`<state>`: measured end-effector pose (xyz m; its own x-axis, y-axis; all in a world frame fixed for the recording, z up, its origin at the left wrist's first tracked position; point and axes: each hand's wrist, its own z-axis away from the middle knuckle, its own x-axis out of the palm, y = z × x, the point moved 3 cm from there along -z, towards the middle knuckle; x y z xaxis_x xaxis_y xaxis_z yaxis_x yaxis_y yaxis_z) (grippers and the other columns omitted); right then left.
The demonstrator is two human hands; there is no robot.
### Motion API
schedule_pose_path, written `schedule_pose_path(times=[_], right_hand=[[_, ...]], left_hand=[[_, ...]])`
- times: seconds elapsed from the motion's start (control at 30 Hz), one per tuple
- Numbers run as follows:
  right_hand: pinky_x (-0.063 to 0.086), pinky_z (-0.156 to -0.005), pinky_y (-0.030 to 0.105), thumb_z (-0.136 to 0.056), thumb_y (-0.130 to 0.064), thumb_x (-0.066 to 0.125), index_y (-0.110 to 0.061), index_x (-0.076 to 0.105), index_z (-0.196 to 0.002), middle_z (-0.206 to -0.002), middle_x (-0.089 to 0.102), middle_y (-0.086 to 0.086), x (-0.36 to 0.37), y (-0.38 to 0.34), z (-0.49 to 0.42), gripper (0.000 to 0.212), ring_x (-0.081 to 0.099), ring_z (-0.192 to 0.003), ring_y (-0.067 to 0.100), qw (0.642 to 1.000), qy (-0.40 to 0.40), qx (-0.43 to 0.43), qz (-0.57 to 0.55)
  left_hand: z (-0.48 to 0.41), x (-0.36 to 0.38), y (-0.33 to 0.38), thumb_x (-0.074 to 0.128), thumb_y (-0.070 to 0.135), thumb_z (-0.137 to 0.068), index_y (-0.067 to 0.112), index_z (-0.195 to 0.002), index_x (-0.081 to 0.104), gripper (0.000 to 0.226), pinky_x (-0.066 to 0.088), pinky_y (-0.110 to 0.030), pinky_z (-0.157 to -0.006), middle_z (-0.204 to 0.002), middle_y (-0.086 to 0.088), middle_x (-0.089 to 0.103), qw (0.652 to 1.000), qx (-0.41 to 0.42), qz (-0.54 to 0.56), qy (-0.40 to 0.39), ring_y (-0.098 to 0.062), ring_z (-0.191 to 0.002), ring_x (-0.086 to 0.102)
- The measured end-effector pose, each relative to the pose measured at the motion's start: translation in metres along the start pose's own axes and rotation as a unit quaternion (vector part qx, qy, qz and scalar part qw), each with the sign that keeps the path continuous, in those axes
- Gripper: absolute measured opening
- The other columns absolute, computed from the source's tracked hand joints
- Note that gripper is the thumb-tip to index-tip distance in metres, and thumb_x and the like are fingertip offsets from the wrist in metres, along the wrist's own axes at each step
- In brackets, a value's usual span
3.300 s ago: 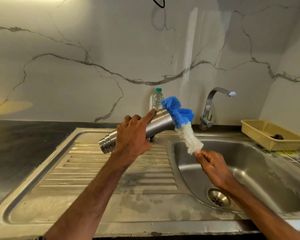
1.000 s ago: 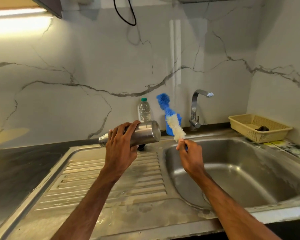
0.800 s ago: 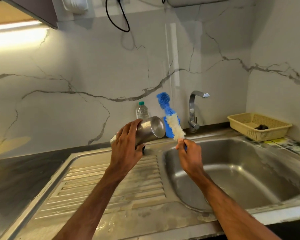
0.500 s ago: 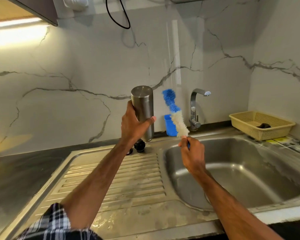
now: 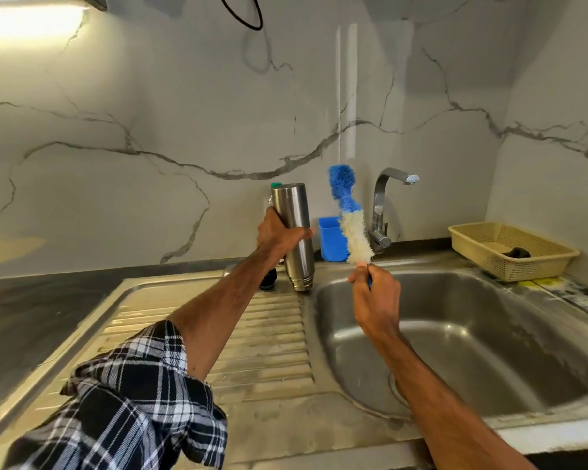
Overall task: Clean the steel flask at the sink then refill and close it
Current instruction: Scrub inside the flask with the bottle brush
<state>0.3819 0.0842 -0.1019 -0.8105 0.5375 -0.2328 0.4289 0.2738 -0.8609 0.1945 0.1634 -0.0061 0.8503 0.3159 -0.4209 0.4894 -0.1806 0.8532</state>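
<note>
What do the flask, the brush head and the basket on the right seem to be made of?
The flask looks like brushed steel: grey, with a soft sheen and blurred reflections. The brush has fluffy fibres, blue at the tip and cream below, probably synthetic. The basket is likely moulded plastic: matte cream, with mesh walls.

A pale yellow plastic mesh basket (image 5: 482,261) sits at my far right, a small dark object (image 5: 516,253) inside; a blue plastic cup (image 5: 329,239) stands by the marble wall (image 5: 150,130).
</note>
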Motion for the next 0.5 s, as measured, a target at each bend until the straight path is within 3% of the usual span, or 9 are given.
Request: schedule_pose_path(times=[0.23, 0.5], right_hand=[[0.048, -0.059, 0.017, -0.102, -0.032, 0.05, -0.006, 0.067, -0.106, -0.102, 0.07, 0.012, 0.004, 0.006, -0.005, 0.031, 0.059, -0.079, 0.013, 1.0, -0.003, -0.004, 0.012], [0.045, -0.06, 0.012, -0.103, -0.031, 0.052, -0.006, 0.067, -0.103, -0.101, 0.07, 0.01, 0.005, 0.013, -0.01, 0.03, 0.058, -0.078, 0.009, 0.999, -0.004, -0.004, 0.033]], left_hand=[[-0.017, 0.012, -0.011, 0.094, 0.028, -0.069, 0.01, -0.14, 0.042, 0.089, 0.055, -0.04, -0.095, -0.132, -0.011, 0.061, 0.999, 0.008, -0.028, 0.028, -0.028, -0.118, 0.062], [-0.027, 0.022, -0.017, 0.094, 0.036, -0.066, 0.013, -0.139, 0.039, 0.094, 0.056, -0.047, -0.096, -0.128, -0.01, 0.06, 0.996, 0.018, -0.082, 0.03, -0.029, -0.115, 0.062]])
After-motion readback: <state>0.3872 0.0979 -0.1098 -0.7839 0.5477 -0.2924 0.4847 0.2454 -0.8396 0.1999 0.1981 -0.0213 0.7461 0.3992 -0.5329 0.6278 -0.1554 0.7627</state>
